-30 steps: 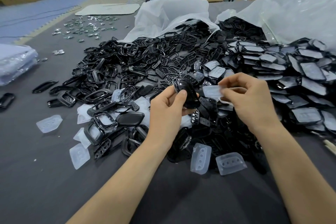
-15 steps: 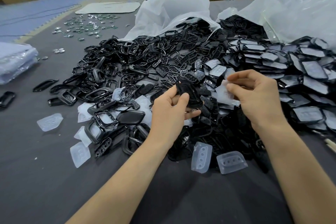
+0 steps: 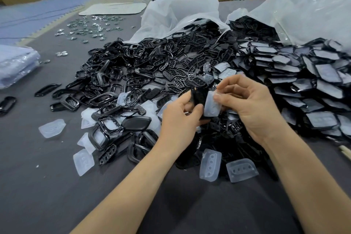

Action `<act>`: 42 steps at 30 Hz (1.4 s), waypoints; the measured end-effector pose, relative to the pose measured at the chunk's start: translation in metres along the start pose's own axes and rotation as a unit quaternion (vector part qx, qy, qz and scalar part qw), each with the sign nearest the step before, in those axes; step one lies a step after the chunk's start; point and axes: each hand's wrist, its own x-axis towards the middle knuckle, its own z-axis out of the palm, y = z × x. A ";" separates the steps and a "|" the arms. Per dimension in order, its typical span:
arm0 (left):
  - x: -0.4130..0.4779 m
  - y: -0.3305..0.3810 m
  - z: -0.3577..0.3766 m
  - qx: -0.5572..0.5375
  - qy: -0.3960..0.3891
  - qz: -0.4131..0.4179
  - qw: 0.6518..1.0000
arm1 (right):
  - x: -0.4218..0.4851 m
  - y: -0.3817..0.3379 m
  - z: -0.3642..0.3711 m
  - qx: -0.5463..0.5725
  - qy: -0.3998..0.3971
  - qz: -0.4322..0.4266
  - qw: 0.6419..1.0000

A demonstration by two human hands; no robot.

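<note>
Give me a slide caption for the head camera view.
Left hand holds a black shell, right hand pinches a translucent pad beside it, over heaped black parts.

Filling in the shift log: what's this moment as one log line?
left hand grips black plastic key-fob shell | right hand pinches translucent silicone button pad | pad beside shell

The desk point(image 3: 47, 186) is covered with a dark grey cloth. In its middle lies a wide heap of black plastic parts point(image 3: 152, 66), with frames and button plates mixed together. At the right, touching the heap, a pile of black shells point(image 3: 307, 83) with pale faces spills from a white bag point(image 3: 307, 9). A second white bag point(image 3: 180, 13) lies behind the heap. Translucent pads point(image 3: 52, 128) lie loose along the heap's near edge. Far to the left are small shiny metal pieces point(image 3: 91, 28), and a folded clear plastic bundle point(image 3: 15, 64) lies at the left border.
</note>
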 end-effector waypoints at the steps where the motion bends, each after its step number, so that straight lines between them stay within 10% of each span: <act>1: 0.000 0.000 0.000 0.007 -0.002 0.005 1.000 | -0.001 0.001 0.003 -0.007 -0.002 -0.006 1.000; 42: -0.004 0.003 0.004 0.057 -0.034 0.037 0.997 | -0.002 0.006 0.009 -0.176 0.060 -0.088 0.979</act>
